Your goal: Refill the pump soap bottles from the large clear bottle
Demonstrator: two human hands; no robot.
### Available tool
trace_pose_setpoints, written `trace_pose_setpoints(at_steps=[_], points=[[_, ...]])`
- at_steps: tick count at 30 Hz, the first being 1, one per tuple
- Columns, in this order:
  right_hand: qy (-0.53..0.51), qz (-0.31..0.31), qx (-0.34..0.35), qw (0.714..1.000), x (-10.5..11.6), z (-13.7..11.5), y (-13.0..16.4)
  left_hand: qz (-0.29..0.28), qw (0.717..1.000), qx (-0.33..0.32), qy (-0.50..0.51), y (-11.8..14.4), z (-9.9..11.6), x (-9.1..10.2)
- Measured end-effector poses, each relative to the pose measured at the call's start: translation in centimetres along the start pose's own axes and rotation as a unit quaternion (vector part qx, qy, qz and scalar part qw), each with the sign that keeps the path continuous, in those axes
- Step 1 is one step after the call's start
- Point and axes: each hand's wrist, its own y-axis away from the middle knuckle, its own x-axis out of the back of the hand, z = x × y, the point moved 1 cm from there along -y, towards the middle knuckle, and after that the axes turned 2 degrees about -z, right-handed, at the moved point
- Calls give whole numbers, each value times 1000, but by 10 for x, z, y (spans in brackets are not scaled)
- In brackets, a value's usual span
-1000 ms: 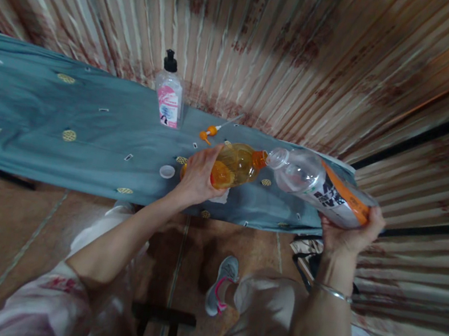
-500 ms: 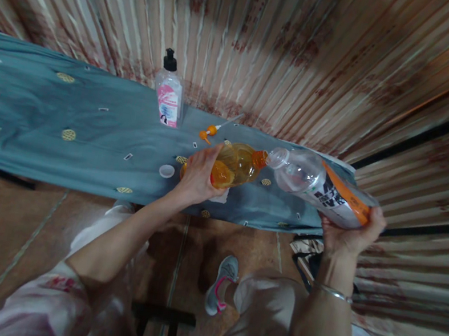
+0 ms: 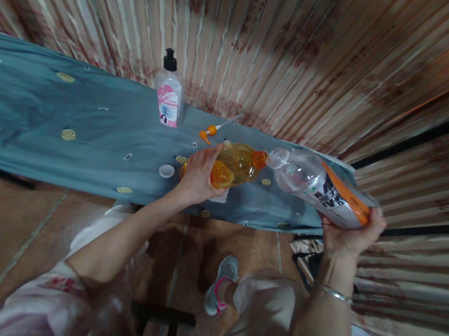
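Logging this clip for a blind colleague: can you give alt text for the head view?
The left hand holds an orange bottle neck to neck with a tilted clear bottle in the right hand, above a blue cloth. A pump bottle and a white cap stand behind.

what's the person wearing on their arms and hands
Both hands are bare, no gloves. The left arm has a pale sleeve with reddish marks, pushed up near the elbow. The right wrist carries a thin silver bangle; its forearm is bare.

Barely any change: clear bottle [image 3: 317, 185] nudged a touch toward 9 o'clock, neck meeting orange bottle [image 3: 237, 164] mouth.
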Motion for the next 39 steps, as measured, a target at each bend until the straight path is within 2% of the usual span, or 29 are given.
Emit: trace_pose_setpoints(at_steps=[31,39], points=[[-10,-4,6,1000,2,1,0,3,1000,-6,-11,0,1,0],[-17,-21,-5,1000,5,1,-1,0,1000,-1,-9,0,1,1]])
